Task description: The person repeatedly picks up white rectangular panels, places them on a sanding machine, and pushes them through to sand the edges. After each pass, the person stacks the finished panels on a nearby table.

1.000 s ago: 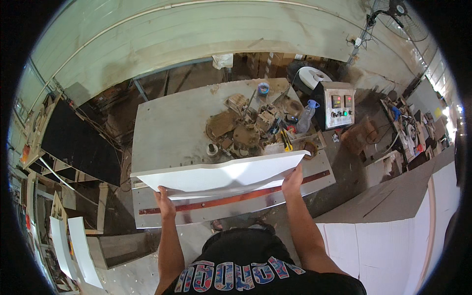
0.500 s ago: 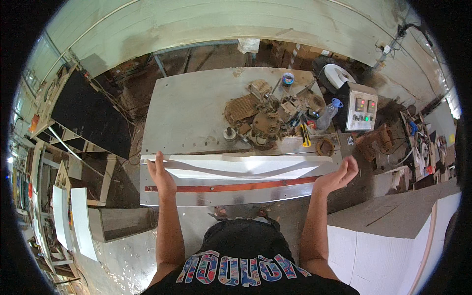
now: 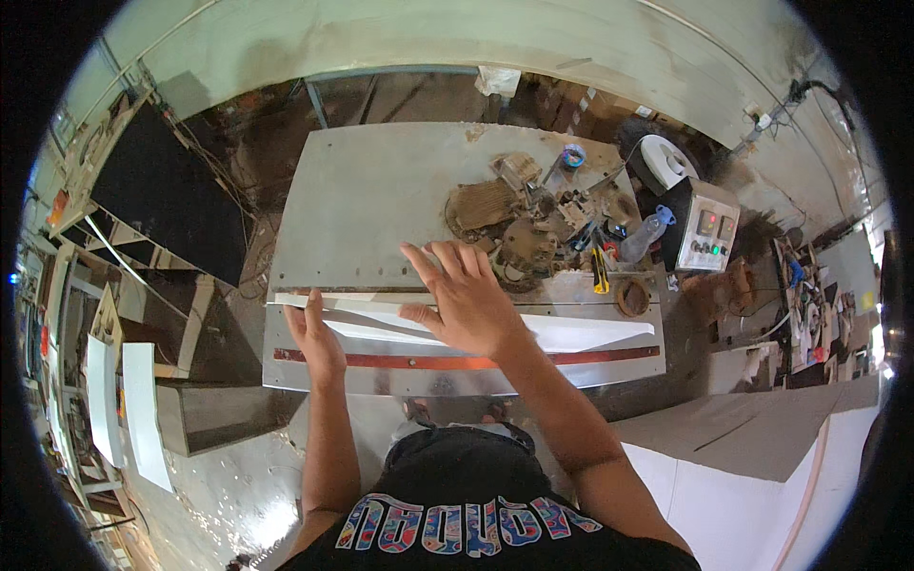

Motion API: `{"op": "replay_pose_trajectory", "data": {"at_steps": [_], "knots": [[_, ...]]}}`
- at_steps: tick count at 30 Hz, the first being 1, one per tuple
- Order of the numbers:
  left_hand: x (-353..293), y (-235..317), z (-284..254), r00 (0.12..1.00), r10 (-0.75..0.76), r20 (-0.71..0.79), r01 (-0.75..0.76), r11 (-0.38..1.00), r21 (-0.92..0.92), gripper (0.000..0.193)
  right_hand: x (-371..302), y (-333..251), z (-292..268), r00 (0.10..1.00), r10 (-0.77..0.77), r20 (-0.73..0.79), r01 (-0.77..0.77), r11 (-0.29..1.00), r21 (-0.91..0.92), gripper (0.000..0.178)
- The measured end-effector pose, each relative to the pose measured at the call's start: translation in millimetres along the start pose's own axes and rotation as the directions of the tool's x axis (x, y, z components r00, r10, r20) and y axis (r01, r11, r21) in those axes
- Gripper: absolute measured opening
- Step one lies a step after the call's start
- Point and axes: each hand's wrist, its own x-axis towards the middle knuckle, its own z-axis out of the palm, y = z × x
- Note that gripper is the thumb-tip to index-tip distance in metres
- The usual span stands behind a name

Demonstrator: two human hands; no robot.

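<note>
A long, narrow white strip (image 3: 581, 334) lies along the front of the metal-topped table (image 3: 357, 219), with a gap or shadow under part of its raised edge. At the strip's left end is my left hand (image 3: 319, 347), seen nearly edge-on, its fingers stretched forward and against the strip. My right hand (image 3: 466, 305) is over the strip's middle, palm down, with fingers spread and thumb apart. It hides part of the strip, and whether it presses on it I cannot tell. A reddish-brown bar (image 3: 381, 362) runs along the table in front of the strip.
Dusty machinery (image 3: 528, 243) covers the table's right half, with a yellow utility knife (image 3: 600, 271), a plastic bottle (image 3: 647, 236) and a tape roll (image 3: 632, 297). A control box (image 3: 709, 228) stands at right. White panels (image 3: 143, 409) lean at left; a large box (image 3: 743, 447) is at lower right.
My right hand has moved left from the strip's right end to its middle, with its fingers now spread. My left hand stays at the left end.
</note>
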Motion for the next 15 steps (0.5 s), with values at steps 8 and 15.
{"op": "replay_pose_trajectory", "data": {"at_steps": [8, 15], "knots": [[-9.0, -1.9, 6.0, 0.998, 0.029, -0.050, -0.027, 0.999, 0.031, 0.030, 3.3, -10.4, 10.5, 0.996, -0.003, -0.088, 0.017, 0.986, 0.168, 0.090], [-10.3, -3.9, -7.6, 0.999, 0.022, 0.029, -0.024, 0.994, 0.104, 0.034, 19.2, -23.3, 22.8, 0.990, 0.071, -0.122, -0.033, 0.955, 0.294, 0.090]]}}
